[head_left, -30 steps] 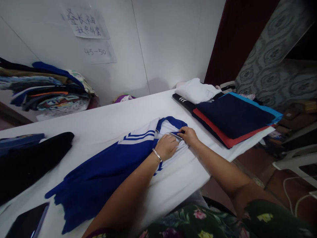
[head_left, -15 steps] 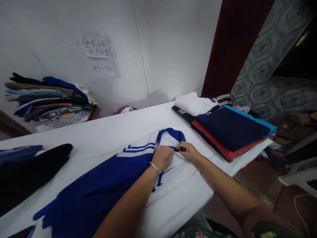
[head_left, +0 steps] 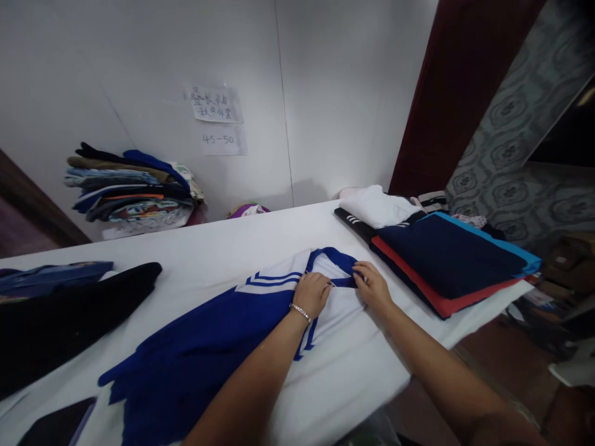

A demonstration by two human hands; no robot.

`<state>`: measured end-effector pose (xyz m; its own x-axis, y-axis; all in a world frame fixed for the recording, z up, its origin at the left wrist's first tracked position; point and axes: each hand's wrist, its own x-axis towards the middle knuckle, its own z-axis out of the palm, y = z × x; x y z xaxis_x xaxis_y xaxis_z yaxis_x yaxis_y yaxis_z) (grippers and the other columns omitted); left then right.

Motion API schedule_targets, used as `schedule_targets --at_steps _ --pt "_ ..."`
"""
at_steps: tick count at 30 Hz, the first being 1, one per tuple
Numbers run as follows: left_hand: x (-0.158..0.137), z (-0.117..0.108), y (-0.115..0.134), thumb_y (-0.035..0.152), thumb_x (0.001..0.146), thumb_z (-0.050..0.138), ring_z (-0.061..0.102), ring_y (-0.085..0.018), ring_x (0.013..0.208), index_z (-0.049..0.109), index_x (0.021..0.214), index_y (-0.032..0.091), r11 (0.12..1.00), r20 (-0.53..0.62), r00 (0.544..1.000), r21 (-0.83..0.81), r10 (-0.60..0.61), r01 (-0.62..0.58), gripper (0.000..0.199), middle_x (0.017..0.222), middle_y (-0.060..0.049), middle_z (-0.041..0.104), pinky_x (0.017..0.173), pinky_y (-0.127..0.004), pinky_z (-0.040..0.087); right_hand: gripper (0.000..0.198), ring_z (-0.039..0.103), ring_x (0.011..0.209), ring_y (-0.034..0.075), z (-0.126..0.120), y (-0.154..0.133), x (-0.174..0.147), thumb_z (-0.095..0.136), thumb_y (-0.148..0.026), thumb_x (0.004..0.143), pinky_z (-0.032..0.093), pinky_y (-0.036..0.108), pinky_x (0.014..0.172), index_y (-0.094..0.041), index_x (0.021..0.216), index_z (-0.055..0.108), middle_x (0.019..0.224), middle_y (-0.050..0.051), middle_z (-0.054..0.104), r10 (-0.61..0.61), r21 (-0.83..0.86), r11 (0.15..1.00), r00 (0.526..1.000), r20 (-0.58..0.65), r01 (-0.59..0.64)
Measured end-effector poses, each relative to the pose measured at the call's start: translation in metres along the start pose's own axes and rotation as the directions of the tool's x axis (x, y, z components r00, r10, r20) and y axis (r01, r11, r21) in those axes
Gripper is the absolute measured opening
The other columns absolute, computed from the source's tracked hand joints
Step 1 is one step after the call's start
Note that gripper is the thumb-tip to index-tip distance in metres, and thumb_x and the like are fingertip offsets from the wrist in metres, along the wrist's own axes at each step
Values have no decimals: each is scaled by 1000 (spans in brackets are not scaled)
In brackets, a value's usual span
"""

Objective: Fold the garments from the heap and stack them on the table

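A blue-and-white jacket with striped white shoulders lies spread over the white table, its blue collar toward the right. My left hand, with a silver bracelet at the wrist, is closed on the jacket's front just below the collar. On the collar's right side, my right hand pinches the cloth at the edge between thumb and fingers. Part of the white chest panel is hidden under my left hand and forearm.
The white table runs along the wall. A stack of folded clothes stands at the back left. Dark garments lie at the left. Folded navy, red and light-blue garments are piled at the right, with a white garment behind.
My right hand has shifted slightly away from my left, along the collar, and the collar lies flatter and more open. The camera view has swung a little to the left.
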<state>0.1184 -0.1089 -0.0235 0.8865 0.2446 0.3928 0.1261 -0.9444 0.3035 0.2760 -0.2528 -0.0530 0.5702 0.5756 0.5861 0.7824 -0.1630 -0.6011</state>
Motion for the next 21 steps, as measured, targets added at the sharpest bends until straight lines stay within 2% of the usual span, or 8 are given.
schedule_targets --at_steps 2,3,5,7,9,12,16,21 --pt "-1 -4 4 25 93 44 55 -23 114 64 106 20 996 -69 996 69 55 -51 25 114 -9 67 103 -44 37 25 54 118 25 0 1 -1 50 -29 90 44 44 101 -23 106 68 124 12 61 -58 -64 996 998 18 59" --pt "-2 -5 5 24 92 45 49 -25 124 62 113 21 993 -95 995 111 34 -24 27 125 -10 62 109 -48 30 27 50 123 27 2 2 -1 51 -31 89 42 48 103 -22 109 67 129 13 59 -61 -109 992 996 60 67" --pt "-2 -3 4 27 88 50 35 -29 136 56 126 21 973 -111 986 182 -125 143 38 141 -12 50 113 -55 20 34 42 132 32 6 5 -3 55 -35 87 37 55 105 -19 116 65 136 16 54 15 -220 975 983 186 27" --pt "-2 2 0 36 85 55 32 -35 138 50 133 19 919 -40 943 211 -331 332 51 146 -16 44 111 -59 21 41 36 136 36 10 8 -4 56 -39 87 33 60 105 -17 121 62 140 18 50 134 -328 944 948 288 -33" --pt "-2 7 -6 45 85 52 34 -36 136 48 136 17 881 56 897 222 -439 418 58 146 -18 44 109 -59 24 46 33 138 36 12 10 -6 54 -41 89 30 60 107 -16 126 59 143 19 47 199 -383 922 917 345 -57" --pt "-1 11 -11 49 87 43 31 -34 139 44 140 15 869 121 879 265 -460 418 63 149 -17 39 111 -56 22 52 29 141 34 10 10 -7 48 -43 92 27 57 110 -15 135 52 148 18 40 220 -381 922 904 367 -69" --pt "0 12 -9 53 88 36 26 -31 141 38 144 14 844 166 853 325 -495 427 68 153 -13 34 114 -53 18 55 24 143 29 4 8 2 46 -41 92 27 51 113 -15 140 45 151 14 36 191 -320 944 922 337 -79" --pt "0 9 -7 53 88 32 23 -31 142 36 146 16 842 190 845 332 -500 425 69 155 -11 31 115 -53 16 57 24 143 26 15 3 42 48 -35 91 26 43 115 -13 143 41 151 13 36 148 -309 951 920 364 -30"
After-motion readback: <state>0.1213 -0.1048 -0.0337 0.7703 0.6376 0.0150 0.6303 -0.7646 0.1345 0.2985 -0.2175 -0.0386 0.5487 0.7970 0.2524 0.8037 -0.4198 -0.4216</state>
